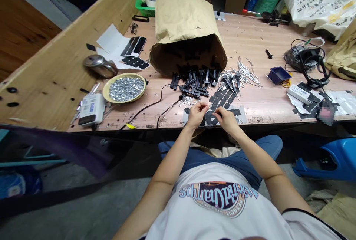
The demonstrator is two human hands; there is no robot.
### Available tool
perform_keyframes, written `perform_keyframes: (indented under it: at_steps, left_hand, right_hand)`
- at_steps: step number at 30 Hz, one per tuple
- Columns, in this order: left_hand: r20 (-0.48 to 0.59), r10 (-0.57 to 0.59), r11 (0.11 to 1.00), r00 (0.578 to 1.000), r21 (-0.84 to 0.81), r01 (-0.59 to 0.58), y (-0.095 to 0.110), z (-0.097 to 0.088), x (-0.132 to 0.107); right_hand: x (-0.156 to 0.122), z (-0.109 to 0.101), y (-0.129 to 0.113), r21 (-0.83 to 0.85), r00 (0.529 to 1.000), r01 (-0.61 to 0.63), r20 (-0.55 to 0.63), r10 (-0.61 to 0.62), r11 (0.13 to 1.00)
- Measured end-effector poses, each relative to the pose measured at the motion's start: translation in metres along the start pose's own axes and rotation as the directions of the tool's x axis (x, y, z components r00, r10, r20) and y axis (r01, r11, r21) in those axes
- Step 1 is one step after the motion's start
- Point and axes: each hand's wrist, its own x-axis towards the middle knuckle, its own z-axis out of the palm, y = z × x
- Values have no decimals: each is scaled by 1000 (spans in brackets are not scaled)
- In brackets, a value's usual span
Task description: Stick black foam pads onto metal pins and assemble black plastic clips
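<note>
My left hand [197, 114] and my right hand [226, 118] meet at the near edge of the wooden table [250, 39], both with fingers pinched. Between them runs a thin metal pin [211, 109], and a small black piece seems to sit under my right fingers. Just beyond lie black flat pads [222, 99] on a sheet, a heap of black plastic parts [194, 82] spilling from a brown paper sack [186, 28], and a pile of metal pins [244, 74].
A yellow dish of small silver bits [125, 88] sits at the left, near a white box [91, 109] and black cables [150, 106]. A blue tray [278, 75], a bagged cable bundle [304, 58] and white bags [322, 4] are at the right. A blue stool [333, 158] stands below.
</note>
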Motion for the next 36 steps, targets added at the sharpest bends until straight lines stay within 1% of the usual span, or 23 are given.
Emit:
perform_keyframes:
  at_steps: [3,5,7,8,10,12,14,16,18,21,23,25,27,31,36]
  left_hand:
    - [15,51,999,999,4,-51,3,1,-1]
    - [55,58,998,997,1,-59,4,0,-2]
    - [108,50,999,993,-4,-50,6,-2,-3]
    - [135,47,999,990,-13,-45,7,-3,-3]
    - [177,56,998,983,-43,-49,8,-4,-5]
    - [191,86,995,978,-73,-73,8,-3,-7]
    - [175,121,991,977,-81,-108,7,0,-9]
    - [154,137,990,978,-65,-129,6,1,-9]
    - [148,127,992,981,-40,-123,5,2,-10]
    - [173,104,995,980,-4,-104,7,0,-10]
    - [196,114,993,974,5,-117,8,-1,-12]
    - [205,139,990,969,3,-142,9,-2,-13]
    - [198,165,986,966,-10,-167,7,-3,-14]
    - [193,212,977,958,-57,-205,3,-3,-15]
    - [216,233,973,948,-53,-227,3,-4,-18]
  right_hand:
    - [-1,-2,2,51,1000,9,-5,-9,999]
    - [-1,-5,3,97,1000,14,18,-16,995]
    - [-1,-7,6,199,997,-2,78,-14,980]
    - [-1,-8,7,282,992,-30,129,-7,959]
    - [-2,-8,10,477,969,-129,249,7,869]
    - [-3,-6,13,629,945,-231,328,16,742]
    - [-5,-3,14,708,943,-276,329,42,650]
    - [-8,-1,13,732,954,-275,290,80,623]
    - [-11,0,11,706,965,-251,240,109,662]
    - [-14,-3,10,573,989,-150,100,112,806]
    - [-15,-6,10,432,998,-60,3,65,900]
    - [-16,-10,10,289,999,9,-35,1,957]
    - [-16,-12,10,179,998,58,-26,-54,982]
    - [-19,-15,8,14,992,127,-20,-126,992]
    - [-22,-17,3,-154,993,117,24,-114,981]
